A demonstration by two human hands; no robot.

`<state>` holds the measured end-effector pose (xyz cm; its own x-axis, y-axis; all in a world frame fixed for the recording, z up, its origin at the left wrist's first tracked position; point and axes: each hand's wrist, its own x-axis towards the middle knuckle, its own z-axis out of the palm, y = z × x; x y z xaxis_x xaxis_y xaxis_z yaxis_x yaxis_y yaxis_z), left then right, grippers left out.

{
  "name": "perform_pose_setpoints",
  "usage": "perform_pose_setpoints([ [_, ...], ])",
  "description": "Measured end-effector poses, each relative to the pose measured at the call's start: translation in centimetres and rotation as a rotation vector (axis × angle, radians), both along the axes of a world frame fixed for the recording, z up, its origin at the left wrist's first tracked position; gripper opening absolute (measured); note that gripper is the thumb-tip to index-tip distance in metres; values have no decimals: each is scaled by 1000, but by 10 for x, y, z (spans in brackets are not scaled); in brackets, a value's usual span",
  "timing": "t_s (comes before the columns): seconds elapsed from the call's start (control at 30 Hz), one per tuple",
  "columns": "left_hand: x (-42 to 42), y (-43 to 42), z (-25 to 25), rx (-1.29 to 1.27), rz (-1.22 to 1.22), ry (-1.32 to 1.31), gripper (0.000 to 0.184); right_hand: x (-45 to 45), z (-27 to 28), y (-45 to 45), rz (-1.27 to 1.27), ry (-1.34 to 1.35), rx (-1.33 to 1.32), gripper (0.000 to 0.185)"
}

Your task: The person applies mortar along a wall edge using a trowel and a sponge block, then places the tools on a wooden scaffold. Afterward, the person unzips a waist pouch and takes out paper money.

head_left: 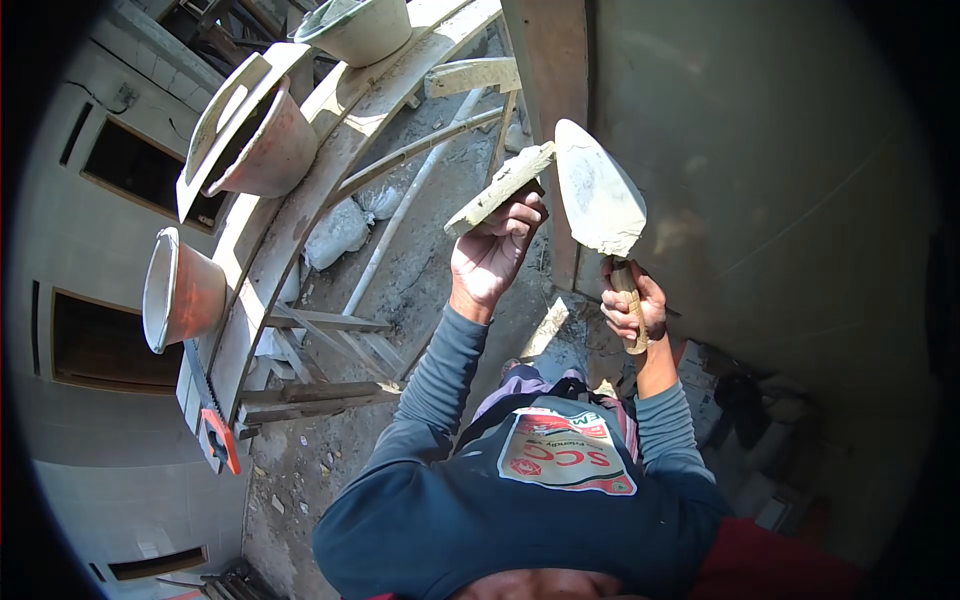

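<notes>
My left hand [494, 250] is closed on a plastering float [500, 188], a small flat board with pale mortar crusted along its face and edges. It is held up at a tilt. My right hand [636, 300] grips the wooden handle of a trowel [598, 190]. The trowel's broad, rounded blade points up and away from me and is coated with whitish mortar, thickest near the handle. The blade's left edge is close to the upper end of the float; I cannot tell whether they touch. Behind both tools stands a brown wooden post [552, 60].
A smooth grey wall [760, 200] rises on the right. Along the left runs a plank scaffold [300, 230], carrying a bucket with a board [265, 150], an orange bucket [185, 290], a pale basin [360, 35] and an orange-handled handsaw [217, 440]. White sacks [338, 232] lie beneath.
</notes>
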<state>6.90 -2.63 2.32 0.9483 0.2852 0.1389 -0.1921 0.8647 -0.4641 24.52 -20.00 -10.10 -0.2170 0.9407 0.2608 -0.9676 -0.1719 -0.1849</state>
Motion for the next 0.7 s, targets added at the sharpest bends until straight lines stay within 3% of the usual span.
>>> perform_pose_setpoints([
  [0.2,4,6,-7,-22,-3,113,35,-15,-4,5,73,14,9,58],
  [0.23,7,8,-19,174,104,-11,32,-19,-3,6,108,0,9,59],
  [0.3,5,20,-33,130,200,299,31,-24,-4,7,191,48,-6,58],
  [0.43,-1,31,-54,320,148,176,33,-34,19,2,143,-15,-77,56],
  [0.5,0,36,-61,377,253,322,35,-31,36,-2,4,-108,-146,54],
  [0.57,-5,21,-29,534,258,221,40,-11,51,-2,-82,-220,-87,50],
  [0.6,-11,24,-30,565,264,327,42,5,44,-6,-11,-142,-160,53],
  [0.63,-18,29,-35,594,269,436,44,13,38,-8,135,134,-236,54],
  [0.7,-26,36,-35,625,217,313,46,35,39,-5,159,-47,-185,56],
])
